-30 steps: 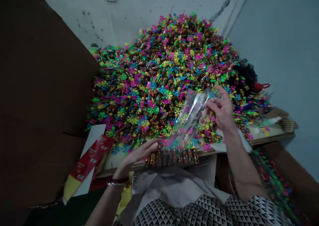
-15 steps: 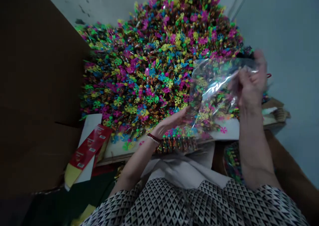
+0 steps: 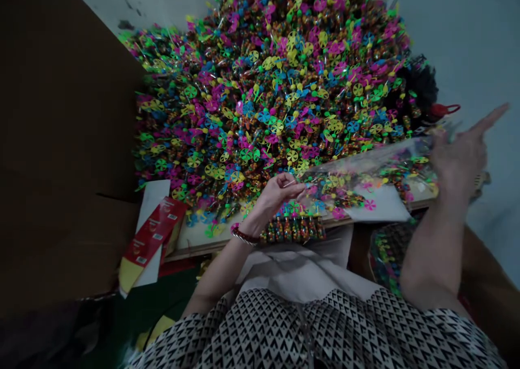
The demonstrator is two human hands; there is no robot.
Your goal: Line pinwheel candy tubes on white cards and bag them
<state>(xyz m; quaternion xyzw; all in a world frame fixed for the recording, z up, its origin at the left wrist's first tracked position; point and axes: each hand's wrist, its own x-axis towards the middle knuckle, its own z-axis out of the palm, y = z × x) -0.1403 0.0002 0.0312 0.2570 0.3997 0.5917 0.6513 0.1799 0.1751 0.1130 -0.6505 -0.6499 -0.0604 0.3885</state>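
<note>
A clear plastic bag (image 3: 361, 156) stretches flat and narrow between my two hands, above the front of a heap of small toys (image 3: 252, 103). My left hand (image 3: 280, 190), with a beaded bracelet on its wrist, is closed in a pinch on the bag's left end. At the bag's other end is my right hand (image 3: 461, 155), smeared by motion; one finger points out to the right while the rest seem closed on the plastic. Just below my left hand, a row of filled tubes (image 3: 292, 228) with coloured pinwheel tops lies at the table edge.
A tall cardboard box (image 3: 60, 141) stands on the left. Beside it, a red and yellow printed card (image 3: 152, 231) rests on white card. A filled clear bag (image 3: 385, 260) sits below the table's right part. A red loop (image 3: 444, 109) sticks out near the right wall.
My right hand has swung right and slightly down, pulling the bag out into a thin strip. My left hand has gone from flat fingers to a pinch on the bag.
</note>
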